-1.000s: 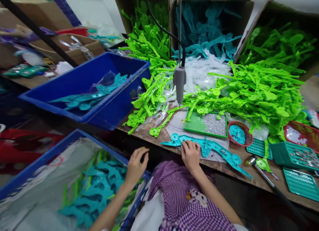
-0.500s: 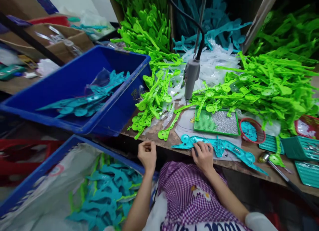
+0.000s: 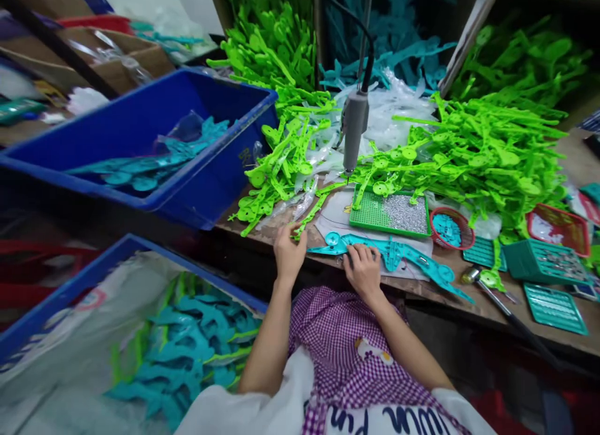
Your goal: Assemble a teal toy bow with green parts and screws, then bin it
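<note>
My left hand [image 3: 289, 254] is closed at the table's front edge, its fingers on the near end of a bright green plastic strip [image 3: 315, 215]. That strip reaches back towards the hanging screwdriver. My right hand [image 3: 364, 271] has its fingers curled over the near edge of a long turquoise plastic part [image 3: 403, 252], which lies on a white sheet along the table edge. The part has a round disc at each end and a ribbed block in its middle. Behind it sits a green tray [image 3: 375, 217] with small silver screws heaped in its right half.
A grey electric screwdriver [image 3: 356, 125] hangs tip-down over the table. Green parts [image 3: 492, 154] pile up behind. Blue crates [image 3: 206, 197] stand at left. To the right are a red basket [image 3: 462, 235] of turquoise bits, teal trays [image 3: 555, 307] and a hammer [image 3: 497, 304].
My left hand has moved forward from in front of the table onto the green strip's end. The right hand stays on the turquoise part. The camera view has shifted slightly.
</note>
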Available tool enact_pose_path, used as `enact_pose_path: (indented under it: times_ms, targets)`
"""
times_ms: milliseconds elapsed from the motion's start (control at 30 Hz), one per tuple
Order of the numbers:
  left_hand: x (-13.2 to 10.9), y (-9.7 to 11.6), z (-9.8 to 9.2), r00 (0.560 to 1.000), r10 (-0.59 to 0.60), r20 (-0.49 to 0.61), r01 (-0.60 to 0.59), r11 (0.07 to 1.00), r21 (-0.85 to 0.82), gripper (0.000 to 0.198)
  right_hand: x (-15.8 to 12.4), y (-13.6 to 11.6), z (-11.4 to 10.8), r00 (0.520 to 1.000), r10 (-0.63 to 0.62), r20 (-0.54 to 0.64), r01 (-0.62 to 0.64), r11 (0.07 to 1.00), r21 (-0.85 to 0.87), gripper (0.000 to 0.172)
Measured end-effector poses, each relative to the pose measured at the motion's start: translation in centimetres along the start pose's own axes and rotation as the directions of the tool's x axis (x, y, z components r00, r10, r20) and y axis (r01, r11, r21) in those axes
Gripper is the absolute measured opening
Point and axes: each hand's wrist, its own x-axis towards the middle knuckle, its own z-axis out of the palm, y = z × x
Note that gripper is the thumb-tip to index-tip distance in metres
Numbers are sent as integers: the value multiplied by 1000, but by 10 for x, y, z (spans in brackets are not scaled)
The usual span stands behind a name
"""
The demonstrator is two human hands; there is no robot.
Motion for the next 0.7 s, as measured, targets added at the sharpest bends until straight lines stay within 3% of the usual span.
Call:
enact_pose_path:
  times_ms: [67,167,333,533,700]
  targets:
    - [21,9,9,992,66,110,-75,993,86,19,0,0,1,1000,12,8,-12,1000,-2,23]
    - [47,16,26,982,11,189,-56,971,231,24,1,0,0,1000,27,13,-27,1000,7,21]
    - [52,12,40,970,-23,242,-76,917,391,24,2,-1,-1,1000,18,-23,-18,1000,6,17]
    - [60,3,30,951,97,293,-209,901,381,26,3,-2,-1,999,0,-51,0,1000,2,16]
    - [104,11,10,916,241,319,-351,868,352,30,2,-5,1,998,17,-58,-17,1000,-6,15]
